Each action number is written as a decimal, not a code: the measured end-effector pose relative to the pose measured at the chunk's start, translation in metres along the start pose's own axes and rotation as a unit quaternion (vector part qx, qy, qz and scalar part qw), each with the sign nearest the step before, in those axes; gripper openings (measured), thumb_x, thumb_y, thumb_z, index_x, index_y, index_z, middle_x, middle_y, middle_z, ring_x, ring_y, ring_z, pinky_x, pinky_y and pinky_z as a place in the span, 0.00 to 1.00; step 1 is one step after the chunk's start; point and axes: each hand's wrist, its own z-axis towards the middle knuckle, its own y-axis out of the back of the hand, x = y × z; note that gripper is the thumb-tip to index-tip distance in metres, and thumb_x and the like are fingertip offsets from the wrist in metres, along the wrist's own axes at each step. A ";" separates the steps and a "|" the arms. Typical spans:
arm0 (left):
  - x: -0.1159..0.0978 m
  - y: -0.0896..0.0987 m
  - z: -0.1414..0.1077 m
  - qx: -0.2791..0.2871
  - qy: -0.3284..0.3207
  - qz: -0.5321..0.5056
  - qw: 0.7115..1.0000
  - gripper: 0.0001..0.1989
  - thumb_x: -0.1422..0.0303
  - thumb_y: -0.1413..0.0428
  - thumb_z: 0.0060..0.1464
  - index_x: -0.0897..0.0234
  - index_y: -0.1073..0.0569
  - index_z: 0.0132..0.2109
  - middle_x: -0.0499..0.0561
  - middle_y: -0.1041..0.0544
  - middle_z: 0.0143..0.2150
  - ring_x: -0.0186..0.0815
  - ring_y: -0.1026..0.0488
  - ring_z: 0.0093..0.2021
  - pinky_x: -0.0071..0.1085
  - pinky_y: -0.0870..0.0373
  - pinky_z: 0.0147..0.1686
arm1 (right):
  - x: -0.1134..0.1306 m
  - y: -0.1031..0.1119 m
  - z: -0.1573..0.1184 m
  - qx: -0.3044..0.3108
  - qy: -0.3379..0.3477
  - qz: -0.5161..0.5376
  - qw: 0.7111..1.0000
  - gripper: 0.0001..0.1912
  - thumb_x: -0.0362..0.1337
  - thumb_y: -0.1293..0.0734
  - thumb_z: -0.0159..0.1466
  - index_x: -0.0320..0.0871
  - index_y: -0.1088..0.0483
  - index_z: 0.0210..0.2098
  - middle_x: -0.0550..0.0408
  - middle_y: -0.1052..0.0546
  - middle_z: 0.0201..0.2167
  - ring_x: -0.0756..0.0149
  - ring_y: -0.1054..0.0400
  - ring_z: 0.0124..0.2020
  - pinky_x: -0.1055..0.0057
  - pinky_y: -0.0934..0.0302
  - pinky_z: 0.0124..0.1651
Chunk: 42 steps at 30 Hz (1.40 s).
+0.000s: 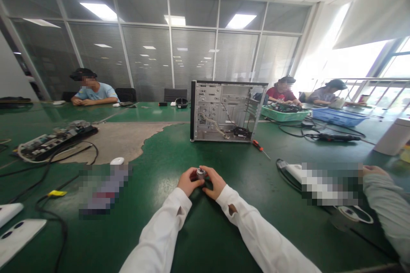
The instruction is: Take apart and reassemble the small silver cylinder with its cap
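A small silvery cylinder (200,173) with a dark-marked top stands at the middle of the green table's near half. My left hand (189,181) curls round its left side, fingers closed against it. From the right, my right hand (214,182) grips it with bent fingers, the index finger at its upper edge. What kind of part the cylinder is, I cannot make out. Beyond my hands stands an opened computer case (224,111), its metal inside and loose cables facing me. An orange-handled screwdriver (257,145) lies by the case's lower right corner.
Left are a circuit-board assembly (57,138), black cables and a blurred-out flat object (105,192). To the right lie a white power strip (296,172), a green basket (285,114) and a blue basket (339,117). A co-worker's sleeve (382,196) reaches in. Several people sit around the table.
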 end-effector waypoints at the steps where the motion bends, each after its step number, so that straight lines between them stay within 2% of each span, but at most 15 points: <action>1: -0.002 0.000 0.000 0.006 0.008 -0.017 1.000 0.18 0.74 0.39 0.30 0.67 0.31 0.34 0.52 0.26 0.34 0.37 0.30 0.38 0.36 0.38 0.44 | -0.002 0.000 0.000 0.000 0.002 0.002 1.000 0.40 0.24 0.37 0.40 0.46 0.50 0.51 0.50 0.41 0.47 0.60 0.44 0.47 0.63 0.42 0.43; 10: -0.005 -0.001 -0.001 0.031 0.076 -0.144 0.986 0.19 0.69 0.38 0.31 0.70 0.29 0.36 0.55 0.25 0.33 0.37 0.29 0.34 0.34 0.36 0.38 | -0.005 0.005 0.000 -0.006 -0.014 0.038 0.999 0.41 0.29 0.33 0.40 0.45 0.53 0.52 0.49 0.41 0.47 0.65 0.39 0.39 0.66 0.39 0.36; 16: -0.011 -0.004 -0.005 0.055 0.132 -0.235 0.962 0.20 0.68 0.39 0.34 0.72 0.30 0.38 0.58 0.25 0.31 0.40 0.29 0.33 0.34 0.36 0.35 | 0.002 0.007 -0.002 0.006 -0.034 0.096 0.995 0.43 0.33 0.31 0.40 0.48 0.54 0.52 0.51 0.40 0.47 0.65 0.39 0.40 0.68 0.39 0.35; 21: -0.012 -0.004 -0.008 0.071 0.144 -0.280 0.946 0.18 0.69 0.41 0.39 0.72 0.31 0.40 0.58 0.26 0.31 0.40 0.28 0.33 0.33 0.35 0.34 | 0.003 0.007 -0.002 0.013 -0.034 0.151 0.988 0.41 0.35 0.31 0.42 0.49 0.54 0.51 0.51 0.40 0.46 0.64 0.39 0.41 0.69 0.38 0.36; 26: -0.014 -0.006 -0.011 0.099 0.141 -0.305 0.937 0.22 0.66 0.45 0.43 0.70 0.36 0.47 0.58 0.26 0.33 0.40 0.29 0.34 0.32 0.34 0.30 | -0.002 0.002 -0.002 0.013 -0.054 0.205 0.977 0.39 0.38 0.30 0.43 0.48 0.52 0.49 0.51 0.38 0.44 0.63 0.40 0.43 0.68 0.38 0.37; 33: -0.015 -0.008 -0.011 0.099 0.140 -0.344 0.923 0.21 0.66 0.48 0.45 0.67 0.40 0.48 0.57 0.27 0.34 0.41 0.29 0.36 0.33 0.34 0.31 | -0.008 -0.005 0.000 0.011 -0.076 0.316 0.946 0.37 0.39 0.30 0.42 0.48 0.51 0.47 0.50 0.39 0.45 0.63 0.38 0.41 0.68 0.39 0.37; 37: -0.017 -0.009 -0.012 0.101 0.135 -0.352 0.921 0.20 0.67 0.49 0.44 0.67 0.39 0.47 0.56 0.27 0.34 0.42 0.30 0.37 0.37 0.35 0.34 | -0.007 -0.006 0.001 0.014 -0.079 0.327 0.942 0.39 0.39 0.29 0.39 0.49 0.51 0.47 0.50 0.40 0.46 0.64 0.37 0.40 0.69 0.38 0.35; 42: -0.022 -0.011 -0.014 0.114 0.159 -0.386 0.901 0.20 0.67 0.51 0.45 0.70 0.37 0.46 0.58 0.27 0.35 0.43 0.30 0.37 0.32 0.35 0.27 | 0.000 -0.004 -0.001 0.004 -0.096 0.306 0.947 0.40 0.38 0.29 0.38 0.49 0.52 0.47 0.50 0.40 0.45 0.65 0.37 0.37 0.69 0.38 0.33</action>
